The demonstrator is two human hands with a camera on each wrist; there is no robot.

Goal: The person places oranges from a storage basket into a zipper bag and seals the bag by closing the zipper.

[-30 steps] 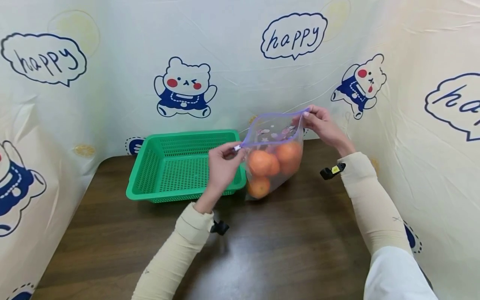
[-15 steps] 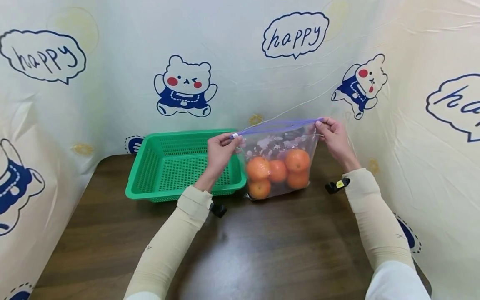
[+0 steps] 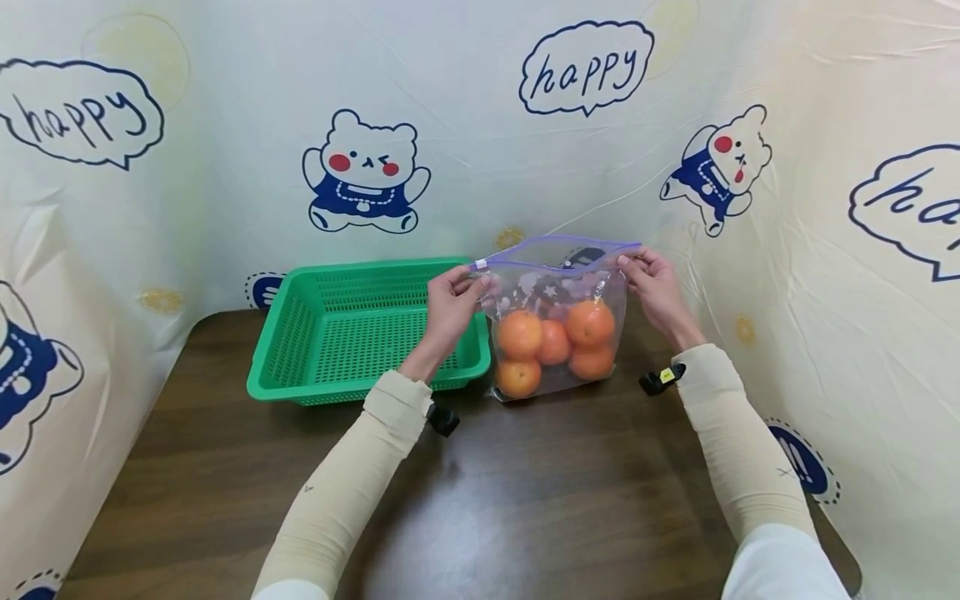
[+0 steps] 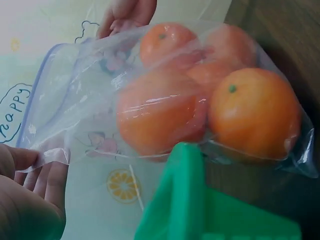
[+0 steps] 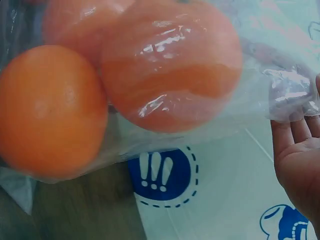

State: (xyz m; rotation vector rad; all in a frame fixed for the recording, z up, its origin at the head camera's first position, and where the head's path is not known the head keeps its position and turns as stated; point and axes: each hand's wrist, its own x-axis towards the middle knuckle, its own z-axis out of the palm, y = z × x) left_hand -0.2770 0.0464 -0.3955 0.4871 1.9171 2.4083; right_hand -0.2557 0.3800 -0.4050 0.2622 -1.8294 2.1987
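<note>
With 12 o'clock pointing away from the person, a see-through plastic bag (image 3: 536,287) is at the far part of the brown bench (image 3: 540,500), near 1 o'clock. It is thin, shiny and crinkly, with pale shapes near its top. Inside are five round oranges (image 3: 590,323), smooth and bright, bunched low down. In the left wrist view, two show a little green dot.

The left hand (image 3: 450,310) has a narrow grip, pinching the bag's top corner at 10 o'clock, by a small white slider (image 3: 481,264). The right hand (image 3: 657,292) has a narrow grip too, pinching the other top corner at 2 o'clock. Two purple strips edge the bag's mouth and bow apart in the middle.

Just beside the bag, at 9 o'clock, sits a green plastic basket (image 3: 375,346). It is a long box with rounded corners, a smooth rim and lots of tiny holes. At 12 o'clock hangs a pale, wrinkly cloth (image 3: 465,75) with bears and the word "happy".
</note>
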